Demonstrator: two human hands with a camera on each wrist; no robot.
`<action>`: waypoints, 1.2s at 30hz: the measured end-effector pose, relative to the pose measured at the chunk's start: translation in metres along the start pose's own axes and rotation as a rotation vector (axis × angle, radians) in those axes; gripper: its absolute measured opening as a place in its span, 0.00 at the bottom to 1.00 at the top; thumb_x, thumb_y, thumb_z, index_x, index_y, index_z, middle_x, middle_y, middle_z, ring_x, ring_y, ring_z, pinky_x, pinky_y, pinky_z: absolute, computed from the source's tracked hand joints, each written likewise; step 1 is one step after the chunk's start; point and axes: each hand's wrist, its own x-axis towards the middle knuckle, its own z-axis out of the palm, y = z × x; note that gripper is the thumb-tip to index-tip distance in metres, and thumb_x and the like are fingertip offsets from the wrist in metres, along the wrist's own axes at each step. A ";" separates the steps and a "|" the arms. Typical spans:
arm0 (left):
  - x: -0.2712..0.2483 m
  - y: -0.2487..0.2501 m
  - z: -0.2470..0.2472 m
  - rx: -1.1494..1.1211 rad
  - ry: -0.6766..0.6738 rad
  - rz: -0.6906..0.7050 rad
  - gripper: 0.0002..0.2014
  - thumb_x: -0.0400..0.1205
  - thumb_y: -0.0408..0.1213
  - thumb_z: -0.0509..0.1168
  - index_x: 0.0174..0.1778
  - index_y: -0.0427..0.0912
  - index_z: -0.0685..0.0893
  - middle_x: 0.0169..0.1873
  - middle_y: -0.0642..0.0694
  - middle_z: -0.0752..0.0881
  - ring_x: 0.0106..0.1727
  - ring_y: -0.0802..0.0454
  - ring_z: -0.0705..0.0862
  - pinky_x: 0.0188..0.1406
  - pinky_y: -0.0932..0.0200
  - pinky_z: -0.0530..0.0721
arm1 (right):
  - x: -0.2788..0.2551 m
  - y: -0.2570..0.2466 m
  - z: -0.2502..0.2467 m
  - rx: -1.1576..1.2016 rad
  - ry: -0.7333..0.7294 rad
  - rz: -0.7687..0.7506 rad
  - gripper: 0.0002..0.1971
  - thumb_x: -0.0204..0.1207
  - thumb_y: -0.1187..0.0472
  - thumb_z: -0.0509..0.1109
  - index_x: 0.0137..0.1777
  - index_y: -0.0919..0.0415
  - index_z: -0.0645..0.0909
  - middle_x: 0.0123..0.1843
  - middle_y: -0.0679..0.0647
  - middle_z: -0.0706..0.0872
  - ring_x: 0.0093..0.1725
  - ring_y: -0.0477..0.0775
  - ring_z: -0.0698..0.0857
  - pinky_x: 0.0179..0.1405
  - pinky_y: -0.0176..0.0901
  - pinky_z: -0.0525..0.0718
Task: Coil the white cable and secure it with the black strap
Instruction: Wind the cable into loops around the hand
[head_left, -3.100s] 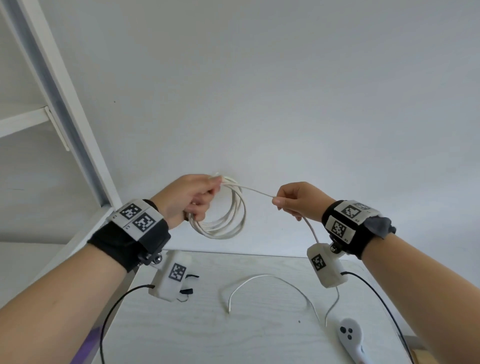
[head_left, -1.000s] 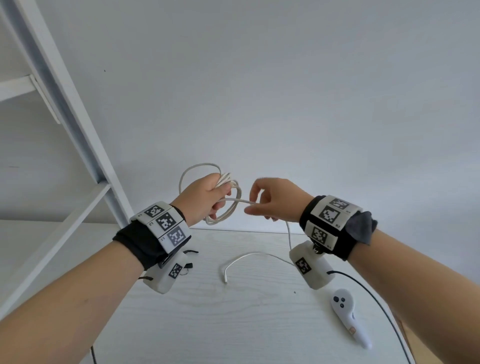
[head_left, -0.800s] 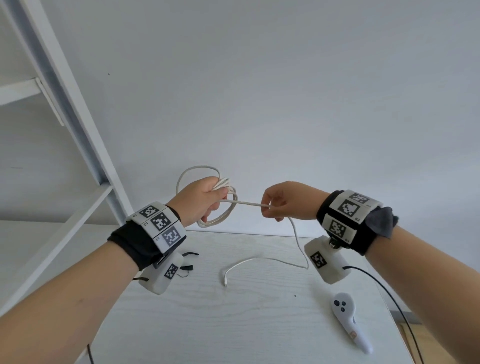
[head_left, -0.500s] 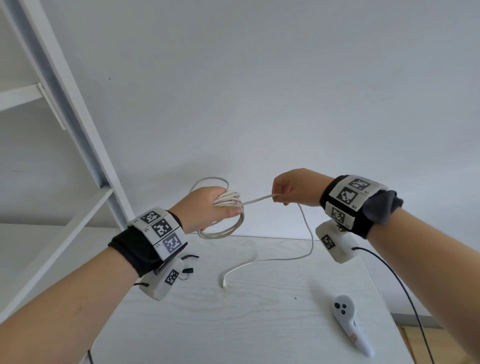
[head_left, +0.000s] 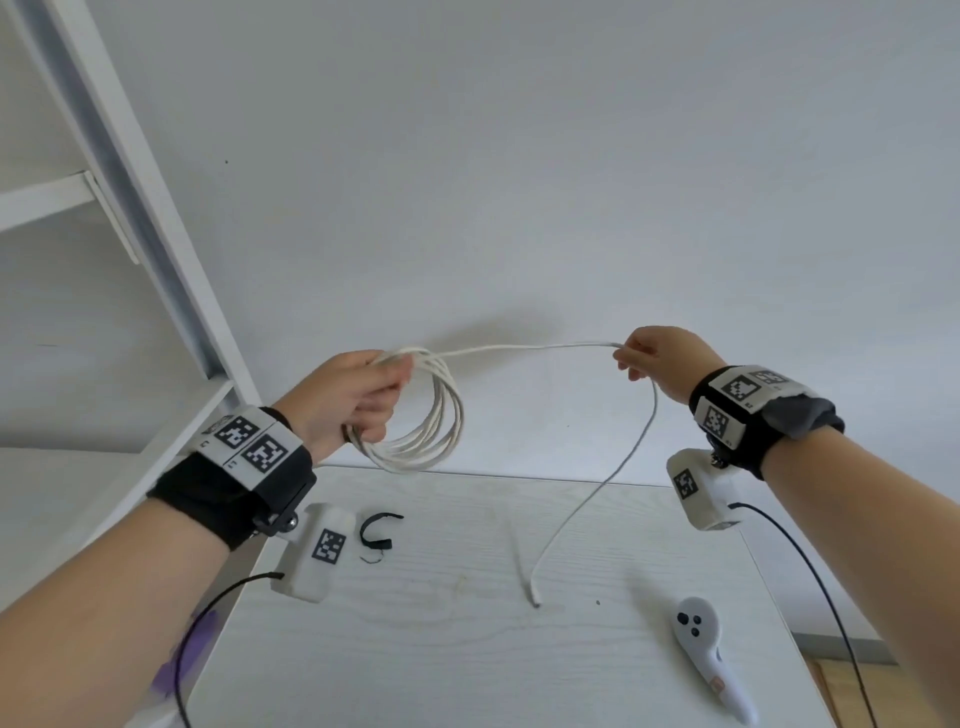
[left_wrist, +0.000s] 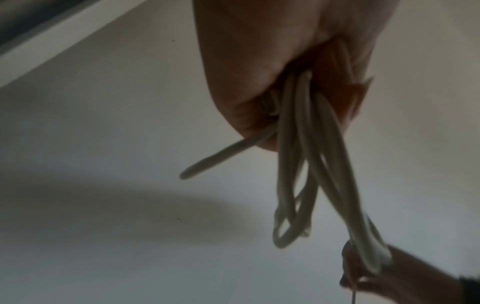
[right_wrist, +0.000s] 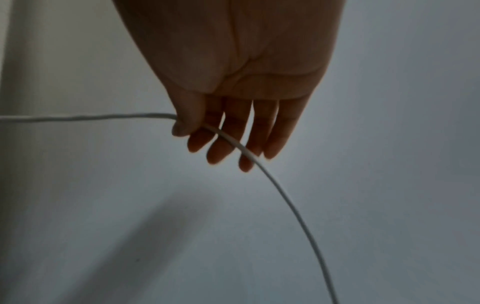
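My left hand (head_left: 358, 395) grips several loops of the white cable (head_left: 436, 415) in the air above the table's far edge; in the left wrist view the cable loops (left_wrist: 306, 156) hang out of the left hand (left_wrist: 285, 67). A straight run of cable leads right to my right hand (head_left: 649, 358), which pinches it between thumb and forefinger. In the right wrist view the right hand (right_wrist: 192, 129) pinches the cable (right_wrist: 259, 164), other fingers loosely extended. From there the cable drops to the table, its free end (head_left: 535, 597) lying on the top. The black strap (head_left: 376, 530) lies curled on the table under my left wrist.
A white handheld controller (head_left: 706, 660) lies at the right front of the white wooden table (head_left: 441, 649). A white shelf frame (head_left: 130, 208) stands to the left. Black wires run from both wrist cameras. A plain wall is behind.
My right hand has moved right and away from the left, drawing out a longer straight run of cable. The coil in my left hand now hangs lower. The free end has slid on the table.
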 end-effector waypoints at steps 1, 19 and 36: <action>0.002 -0.001 -0.001 -0.084 0.014 0.008 0.14 0.76 0.48 0.63 0.30 0.44 0.73 0.15 0.56 0.63 0.13 0.61 0.58 0.13 0.67 0.64 | -0.001 0.001 0.004 0.048 0.010 0.007 0.12 0.78 0.56 0.64 0.33 0.56 0.79 0.30 0.50 0.82 0.36 0.54 0.81 0.33 0.41 0.73; 0.038 -0.023 0.031 -0.365 0.238 0.154 0.04 0.82 0.30 0.61 0.43 0.39 0.74 0.63 0.35 0.83 0.58 0.36 0.86 0.65 0.46 0.80 | -0.036 -0.047 0.087 -0.193 -0.281 -0.064 0.15 0.81 0.50 0.58 0.48 0.56 0.84 0.35 0.47 0.79 0.37 0.50 0.78 0.35 0.42 0.74; 0.027 -0.040 0.062 0.410 0.150 0.149 0.14 0.85 0.43 0.55 0.62 0.39 0.66 0.54 0.57 0.85 0.52 0.66 0.85 0.54 0.68 0.80 | -0.055 -0.102 0.081 -0.246 -0.372 -0.345 0.17 0.82 0.51 0.55 0.49 0.58 0.83 0.36 0.48 0.78 0.41 0.52 0.77 0.41 0.43 0.70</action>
